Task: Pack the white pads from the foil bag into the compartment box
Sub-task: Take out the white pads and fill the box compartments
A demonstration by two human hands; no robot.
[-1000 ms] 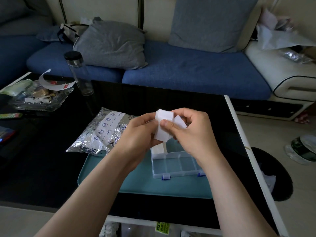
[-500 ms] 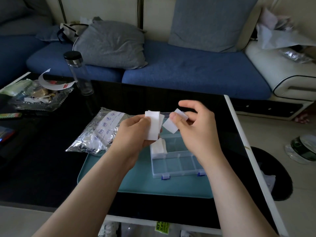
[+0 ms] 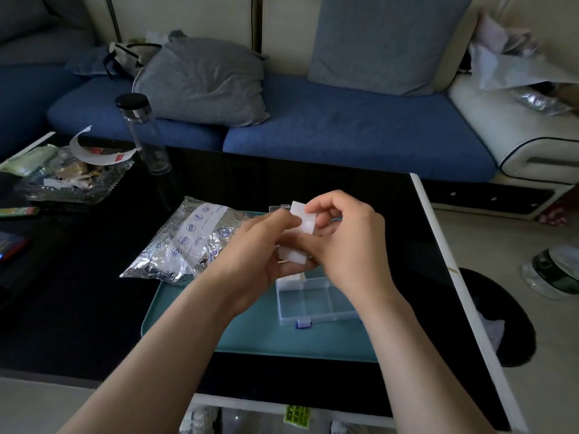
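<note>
Closing together again after a half-second apart, the left hand and right hand both pinch a small stack of square white pads directly above the clear plastic compartment box with blue latches. No pad appears to have dropped, so separating probably goes on. More white pads sit in the box's far-left compartment; its near compartments offer open room below. The crinkled silver foil bag lies left of the box, and the black table's white edge runs to its right

Blue-cushioned sofa, grey pillows, black glass table, pale floor, dim light
</note>
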